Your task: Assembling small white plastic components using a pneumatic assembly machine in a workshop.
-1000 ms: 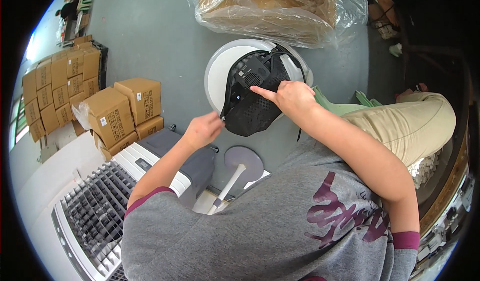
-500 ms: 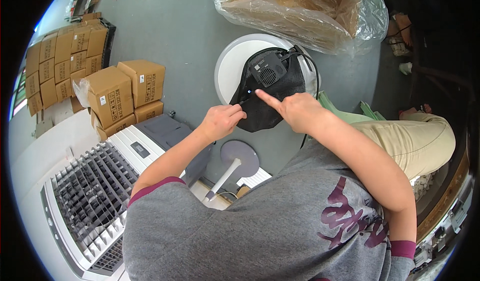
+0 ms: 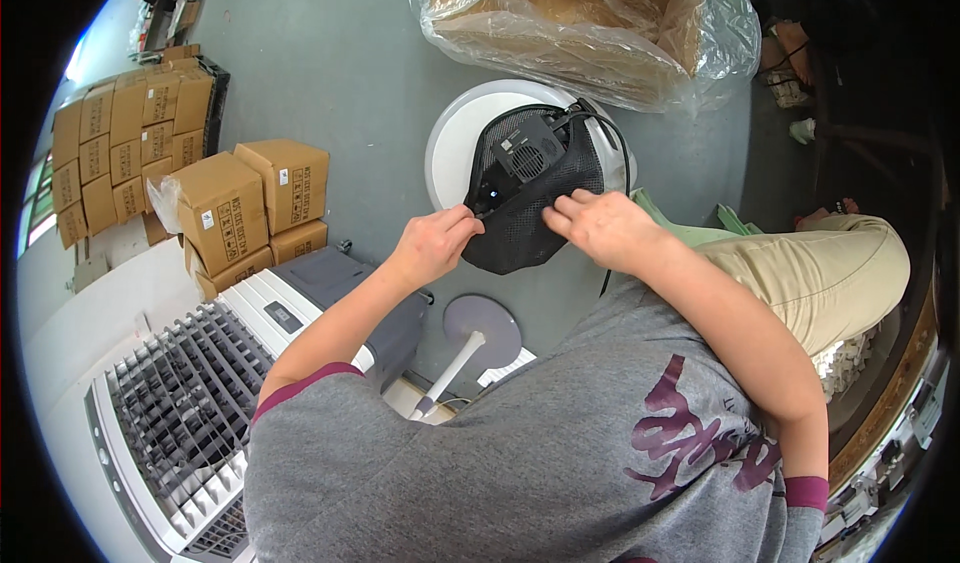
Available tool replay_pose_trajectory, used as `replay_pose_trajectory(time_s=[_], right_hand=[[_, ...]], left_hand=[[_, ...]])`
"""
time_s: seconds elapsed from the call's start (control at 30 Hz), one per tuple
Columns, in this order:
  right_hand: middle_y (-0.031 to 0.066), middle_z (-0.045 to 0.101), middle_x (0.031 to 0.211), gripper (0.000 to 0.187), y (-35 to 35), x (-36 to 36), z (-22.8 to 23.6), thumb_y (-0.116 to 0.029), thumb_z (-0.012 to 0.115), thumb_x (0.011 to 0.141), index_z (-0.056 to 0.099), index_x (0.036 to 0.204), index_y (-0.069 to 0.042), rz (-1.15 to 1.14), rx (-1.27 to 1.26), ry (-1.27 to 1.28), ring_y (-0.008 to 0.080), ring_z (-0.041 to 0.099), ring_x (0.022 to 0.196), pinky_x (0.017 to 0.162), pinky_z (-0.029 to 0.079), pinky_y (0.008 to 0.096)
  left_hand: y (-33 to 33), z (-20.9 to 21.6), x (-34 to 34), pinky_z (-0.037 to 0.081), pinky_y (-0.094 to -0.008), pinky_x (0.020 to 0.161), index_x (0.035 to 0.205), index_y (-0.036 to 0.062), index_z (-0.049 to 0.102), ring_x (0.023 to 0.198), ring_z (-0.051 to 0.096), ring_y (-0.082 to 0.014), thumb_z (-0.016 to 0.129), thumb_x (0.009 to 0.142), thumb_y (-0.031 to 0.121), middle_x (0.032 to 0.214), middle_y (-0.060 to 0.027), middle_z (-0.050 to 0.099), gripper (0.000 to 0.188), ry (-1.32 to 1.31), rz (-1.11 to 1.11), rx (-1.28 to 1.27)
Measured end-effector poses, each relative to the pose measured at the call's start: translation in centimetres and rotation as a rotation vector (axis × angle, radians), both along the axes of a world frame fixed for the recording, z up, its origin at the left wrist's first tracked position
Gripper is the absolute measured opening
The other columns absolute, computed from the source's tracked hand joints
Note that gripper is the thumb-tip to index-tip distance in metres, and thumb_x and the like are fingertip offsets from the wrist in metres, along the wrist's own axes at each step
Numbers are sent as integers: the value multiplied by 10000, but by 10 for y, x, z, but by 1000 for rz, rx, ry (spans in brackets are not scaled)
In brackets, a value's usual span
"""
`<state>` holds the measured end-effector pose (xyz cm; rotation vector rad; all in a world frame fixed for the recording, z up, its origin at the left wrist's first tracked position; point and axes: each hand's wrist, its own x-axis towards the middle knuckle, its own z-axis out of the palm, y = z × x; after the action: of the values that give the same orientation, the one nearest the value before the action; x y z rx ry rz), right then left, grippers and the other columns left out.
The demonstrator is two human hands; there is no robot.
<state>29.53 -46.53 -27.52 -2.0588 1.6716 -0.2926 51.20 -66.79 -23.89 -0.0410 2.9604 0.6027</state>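
Note:
A black mesh bag [image 3: 515,238] lies on a round white stool top [image 3: 452,148]. In its opening sits a black device [image 3: 527,153] with a round vent grille, and a small blue-white light glows beside it. A black cable [image 3: 615,135] curves off to the right of the device. My left hand [image 3: 437,245] pinches the bag's left edge, just below the light. My right hand [image 3: 602,228] is closed, its fingertips gripping the mesh on the bag's right side.
A large carton lined with clear plastic [image 3: 590,58] stands beyond the stool. Brown boxes [image 3: 222,213] are stacked at left, with a pallet of more boxes [image 3: 125,143] behind. An air cooler [image 3: 185,403] and a round grey base with a white pole [image 3: 482,328] are at lower left.
My right index finger, which pointed beside the light, has drawn back and curled; that hand now grips the mesh lower down. My left hand still pinches the edge, and the device shows more fully.

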Motion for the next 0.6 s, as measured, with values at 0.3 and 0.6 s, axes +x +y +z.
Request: replay_pose_trajectory(time_s=[0.3,0.6], right_hand=[[90,552,1433,381,26,-1,-8,-120,620,848,647,1226,-85,17,28,43,228,624,1109,871,547,379],[81,649,1144,311,37,-11,2,-79,648,822,683,1131,-79,-94,38,-63,250,628,1113,867,546,395]], left_hand=[[-18,-3,1,602,-307,723,932,12,674,844,749,-185,736,910,116,922,-54,697,123,-625,920,586],[-15,-25,2,620,-321,770,1037,8,639,891,737,-194,721,908,89,954,-80,704,173,-704,1501,985]])
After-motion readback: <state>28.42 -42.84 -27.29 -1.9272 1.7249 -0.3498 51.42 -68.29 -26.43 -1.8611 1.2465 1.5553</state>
